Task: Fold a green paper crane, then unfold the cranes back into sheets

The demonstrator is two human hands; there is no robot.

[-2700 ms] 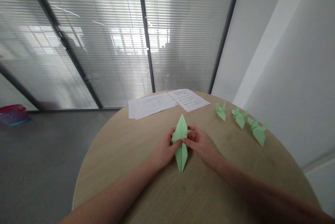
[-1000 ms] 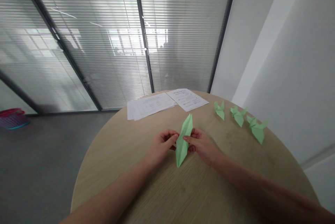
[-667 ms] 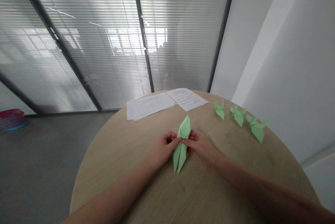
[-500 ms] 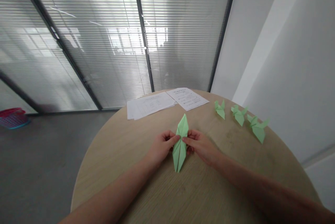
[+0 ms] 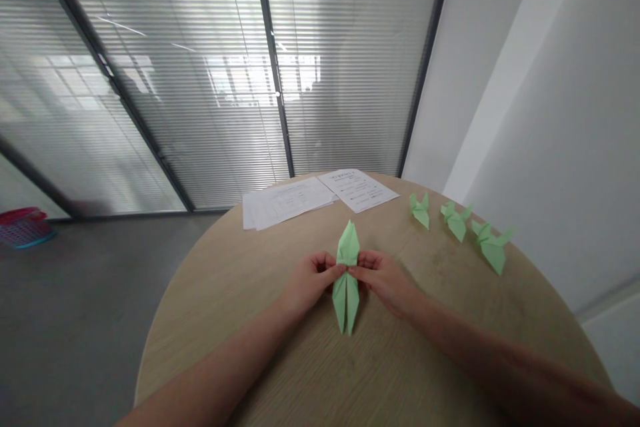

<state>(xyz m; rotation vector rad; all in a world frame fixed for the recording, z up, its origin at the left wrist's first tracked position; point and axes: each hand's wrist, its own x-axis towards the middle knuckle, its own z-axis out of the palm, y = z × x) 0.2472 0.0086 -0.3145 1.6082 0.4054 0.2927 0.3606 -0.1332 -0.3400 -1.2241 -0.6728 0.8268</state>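
Note:
Between my two hands is a light green folded paper (image 5: 347, 247), a long diamond with a pointed top and two narrow legs split at the bottom. My left hand (image 5: 315, 278) pinches its left side, the thumb pressed on the middle. From the right, my right hand (image 5: 379, 276) grips the opposite edge, its thumb almost meeting the left one. The fingers behind the paper are partly hidden. Three finished-looking green paper cranes stand at the table's right: a small one (image 5: 420, 211), a middle one (image 5: 456, 221) and a larger one (image 5: 492, 247).
A round wooden table (image 5: 225, 280) carries everything. Overlapping white sheets (image 5: 290, 200) and a printed page (image 5: 359, 188) lie at its far edge. A red and blue basket (image 5: 25, 227) sits on the grey floor at left. Glass panels with blinds rise behind; a white wall (image 5: 565, 147) stands right.
The green folded paper has turned more upright, and its two lower legs have spread a little further apart. Both thumbs have come closer together at its middle.

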